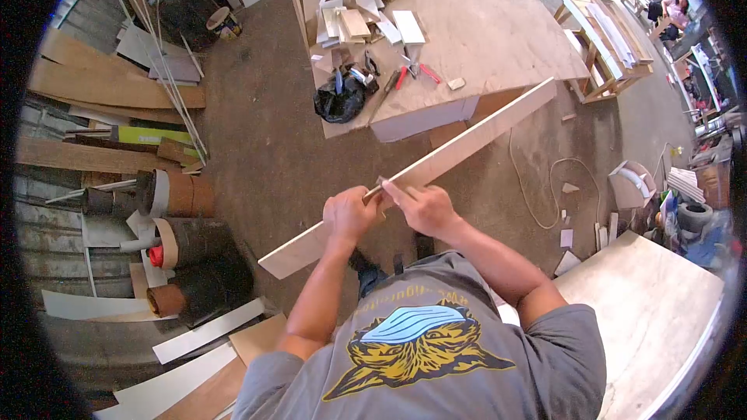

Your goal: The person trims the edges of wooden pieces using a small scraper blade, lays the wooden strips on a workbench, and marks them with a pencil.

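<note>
While it slants across the front of the body in the head view, one long pale board (475,140) lies at the grip itself, its shorter length running left and back toward the body, its longer length running forward and right. Left hand (348,214): one, closed around the board, fingers curled over its upper edge. Right hand (424,206): one, just beside the left, index finger extended to that same edge; a small dark piece (380,180) shows at the fingertip, and whether this hand clasps the board or only that piece cannot be told. Step in hand, as judged: close finger work at one spot on the edge, the left hand steadying. Next move, as judged: calls for a firm left hold, light right fingertips, and care for the forward end, which overlaps a corner of the workbench (482,27) in view; contact there is unclear. Ahead of the grip, on that bench: a heap of offcuts (358,19), a black bag (338,105), red-handled tools (430,73). Right of the grip, on the floor: one looped cord (552,179). Right and behind: one large panel (646,311). Left, well apart: assorted rolls (183,193).
</note>
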Motion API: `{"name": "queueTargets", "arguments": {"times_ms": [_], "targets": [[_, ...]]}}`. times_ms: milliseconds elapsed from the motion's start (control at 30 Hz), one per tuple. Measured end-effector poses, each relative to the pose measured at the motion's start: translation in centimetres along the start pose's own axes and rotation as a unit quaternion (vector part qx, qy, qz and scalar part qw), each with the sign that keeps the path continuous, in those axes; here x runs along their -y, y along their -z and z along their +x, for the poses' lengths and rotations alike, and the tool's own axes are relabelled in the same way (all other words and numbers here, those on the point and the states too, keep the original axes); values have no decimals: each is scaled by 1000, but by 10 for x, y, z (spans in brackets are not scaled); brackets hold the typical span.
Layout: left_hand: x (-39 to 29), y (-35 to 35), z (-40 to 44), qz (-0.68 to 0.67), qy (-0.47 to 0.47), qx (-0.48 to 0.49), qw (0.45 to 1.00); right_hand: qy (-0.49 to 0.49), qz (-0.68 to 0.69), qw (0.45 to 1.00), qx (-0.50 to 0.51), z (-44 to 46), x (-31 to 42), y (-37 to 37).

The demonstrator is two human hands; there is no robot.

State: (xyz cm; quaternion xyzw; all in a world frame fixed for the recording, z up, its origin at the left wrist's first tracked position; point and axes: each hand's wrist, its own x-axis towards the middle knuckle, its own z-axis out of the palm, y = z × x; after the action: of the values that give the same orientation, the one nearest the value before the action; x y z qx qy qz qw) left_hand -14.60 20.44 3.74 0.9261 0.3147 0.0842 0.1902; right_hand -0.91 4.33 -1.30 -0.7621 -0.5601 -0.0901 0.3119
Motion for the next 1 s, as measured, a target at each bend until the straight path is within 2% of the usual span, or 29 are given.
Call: {"name": "queueTargets", "arguments": {"times_ms": [33, 200, 267, 367, 467, 600, 633, 733, 833, 933, 1000], "targets": [[2, 2, 0, 4, -1, 4, 1000, 26, 15, 999, 13, 5, 5, 3], [12, 12, -8, 34, 24, 23, 999, -166, -85, 981, -44, 10, -63, 26], [21, 14, -12, 37, 14, 9, 999, -224, -111, 968, -27, 8, -83, 38], [39, 20, -20, 48, -1, -1, 999, -269, -86, 955, -87, 12, -103, 55], [65, 27, -31, 67, -5, -11, 998, -343, -89, 924, -142, 20, -121, 63], [106, 36, -45, 70, 12, -26, 997, -476, -110, 859, -151, 38, -117, 80], [114, 38, -49, 66, 16, -32, 997, -523, -107, 838, -112, 47, -106, 89], [136, 43, -58, 61, 29, -42, 997, -465, -22, 834, -295, 48, -108, 65], [154, 49, -64, 67, 36, -42, 996, -461, 24, 818, -343, 44, -119, 36], [176, 52, -69, 61, 34, -64, 995, -456, 206, 738, -452, 42, -140, -6], [202, 44, -73, 61, 20, -97, 993, -494, 306, 707, -403, 43, -133, -8]]}}
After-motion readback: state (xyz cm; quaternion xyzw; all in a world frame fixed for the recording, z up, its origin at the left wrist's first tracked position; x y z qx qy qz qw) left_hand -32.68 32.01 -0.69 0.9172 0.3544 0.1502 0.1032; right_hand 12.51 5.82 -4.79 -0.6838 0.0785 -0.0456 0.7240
